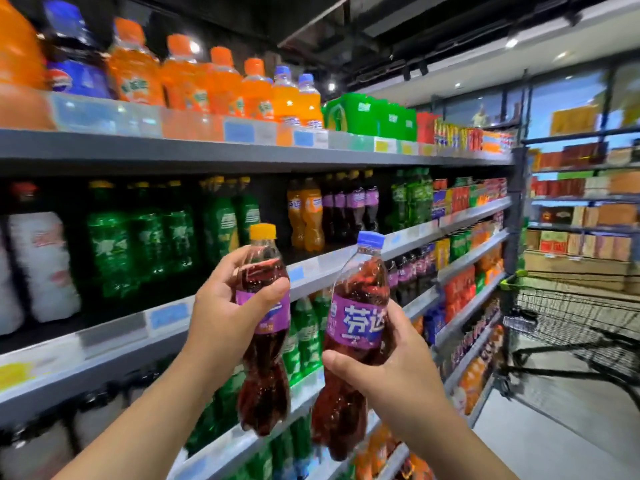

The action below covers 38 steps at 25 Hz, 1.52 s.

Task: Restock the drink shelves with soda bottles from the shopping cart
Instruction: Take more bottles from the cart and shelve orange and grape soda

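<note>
Both soda bottles are held nearly upright, caps up. The yellow-capped bottle (265, 386) is almost plumb, and the blue-capped bottle (356, 323) leans its cap slightly right. Each is clear, waisted plastic with dark purple liquid and a glossy purple label. The left hand (225, 306) is curled round the first at its shoulder; the right hand (391, 372) grips the second at its waist — both before the drink shelves (242, 157), with the wire shopping cart (571, 327) to the right.

Yellow-capped soda bottle (264, 386) held upright in the left hand (225, 313); blue-capped soda bottle (360, 323), purple-labelled, held slightly tilted in the right hand (391, 368).
</note>
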{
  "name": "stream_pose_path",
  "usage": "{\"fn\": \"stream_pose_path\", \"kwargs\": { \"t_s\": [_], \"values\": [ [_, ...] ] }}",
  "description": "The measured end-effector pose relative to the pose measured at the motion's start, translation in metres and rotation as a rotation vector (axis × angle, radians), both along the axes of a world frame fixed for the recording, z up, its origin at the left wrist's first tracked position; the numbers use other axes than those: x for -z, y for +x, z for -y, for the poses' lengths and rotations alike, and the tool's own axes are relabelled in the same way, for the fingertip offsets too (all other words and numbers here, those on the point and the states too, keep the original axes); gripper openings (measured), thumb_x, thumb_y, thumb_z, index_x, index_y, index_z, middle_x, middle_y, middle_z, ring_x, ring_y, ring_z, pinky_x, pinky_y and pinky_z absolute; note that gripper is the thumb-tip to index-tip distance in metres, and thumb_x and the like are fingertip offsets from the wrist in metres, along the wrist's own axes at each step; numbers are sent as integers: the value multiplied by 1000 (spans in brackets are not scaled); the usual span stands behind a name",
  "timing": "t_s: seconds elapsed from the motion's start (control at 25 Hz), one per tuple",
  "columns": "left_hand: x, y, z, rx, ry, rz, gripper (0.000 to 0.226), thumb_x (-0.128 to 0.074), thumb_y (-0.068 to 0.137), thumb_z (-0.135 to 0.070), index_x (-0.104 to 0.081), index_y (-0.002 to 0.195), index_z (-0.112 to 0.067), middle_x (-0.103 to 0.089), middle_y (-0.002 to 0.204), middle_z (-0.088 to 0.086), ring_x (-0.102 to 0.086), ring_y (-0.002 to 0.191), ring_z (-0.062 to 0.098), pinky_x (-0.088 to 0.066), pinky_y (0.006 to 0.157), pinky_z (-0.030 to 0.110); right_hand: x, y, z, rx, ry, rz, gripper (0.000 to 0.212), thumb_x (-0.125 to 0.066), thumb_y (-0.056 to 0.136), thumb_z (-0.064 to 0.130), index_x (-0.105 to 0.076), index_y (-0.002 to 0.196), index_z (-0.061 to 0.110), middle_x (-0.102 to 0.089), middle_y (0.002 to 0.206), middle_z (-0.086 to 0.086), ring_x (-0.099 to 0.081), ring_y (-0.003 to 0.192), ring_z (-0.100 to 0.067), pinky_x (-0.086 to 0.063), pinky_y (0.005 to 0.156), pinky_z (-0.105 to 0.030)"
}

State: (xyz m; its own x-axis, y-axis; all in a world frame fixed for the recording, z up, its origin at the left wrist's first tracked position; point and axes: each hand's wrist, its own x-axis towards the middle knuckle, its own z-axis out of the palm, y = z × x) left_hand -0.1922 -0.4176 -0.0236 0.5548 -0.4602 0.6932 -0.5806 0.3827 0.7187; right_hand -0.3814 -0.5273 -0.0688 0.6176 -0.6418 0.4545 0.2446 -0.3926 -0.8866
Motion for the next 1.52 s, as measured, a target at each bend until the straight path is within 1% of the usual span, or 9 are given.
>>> {"fn": "stream_pose_path", "kwargs": {
  "t_s": [0.12,0.2,0.32,0.48,0.68,0.88,1.04,1.28,1.52],
  "values": [
    [-7,-11,59,-18,4,53,51,-78,72,-57,-65,120,-44,-74,111,-8,-72,101,15,-58,82,37,-8,-22,74,5,-35,9,81,-94,67,35,-49,133,45,-70,111,24,-66,97,11,-51,75,-3],
    [-14,-16,94,-23,21,72,52,-77,72,-60,-65,120,-45,-73,113,-11,-71,102,12,-59,80,30,-16,-32,119,-6,-74,16,78,-94,68,34,-50,131,48,-70,112,25,-67,99,8,-55,82,-8],
    [-25,-20,140,-69,52,157,53,-75,72,-63,-63,120,-46,-72,113,-17,-70,102,5,-52,77,12,-29,-38,182,-15,-128,20,74,-93,70,28,-51,126,52,-69,110,29,-67,98,8,-51,75,-3],
    [-38,-14,191,-133,139,283,63,-68,74,-71,-56,129,-43,-64,119,-28,-63,109,-4,-49,77,5,-35,-27,251,33,-211,22,75,-94,68,30,-53,127,49,-70,111,26,-67,98,7,-52,74,-5],
    [-51,18,254,44,88,241,52,-76,79,-52,-57,125,-42,-69,118,-12,-69,108,12,-60,81,29,-35,14,327,51,-244,51,68,-94,67,33,-59,125,42,-73,110,19,-70,98,0,-57,85,-27],
    [-73,57,315,85,-18,213,54,-80,79,-43,-55,127,-37,-70,115,-5,-70,106,17,-59,79,26,-52,61,392,60,-299,102,60,-92,70,29,-61,120,42,-73,107,24,-69,96,4,-52,74,-6],
    [-90,74,353,102,-117,226,54,-82,79,-32,-54,125,-31,-70,113,0,-69,107,21,-57,84,28,-70,86,433,75,-324,195,63,-91,70,27,-61,125,39,-73,111,19,-69,100,2,-54,80,-14],
    [-111,79,397,18,-168,331,57,-83,80,-37,-51,127,-33,-69,116,2,-69,109,23,-55,90,30,-92,127,496,33,-301,343,57,-92,71,22,-64,120,35,-73,110,16,-69,101,-2,-54,87,-22],
    [-107,80,448,-142,-142,406,60,-81,82,-23,-47,132,-23,-68,118,-1,-68,111,22,-54,94,28,-95,182,556,-10,-196,473,56,-94,67,17,-66,114,29,-73,101,21,-68,90,6,-49,76,-5]
  ]
}}
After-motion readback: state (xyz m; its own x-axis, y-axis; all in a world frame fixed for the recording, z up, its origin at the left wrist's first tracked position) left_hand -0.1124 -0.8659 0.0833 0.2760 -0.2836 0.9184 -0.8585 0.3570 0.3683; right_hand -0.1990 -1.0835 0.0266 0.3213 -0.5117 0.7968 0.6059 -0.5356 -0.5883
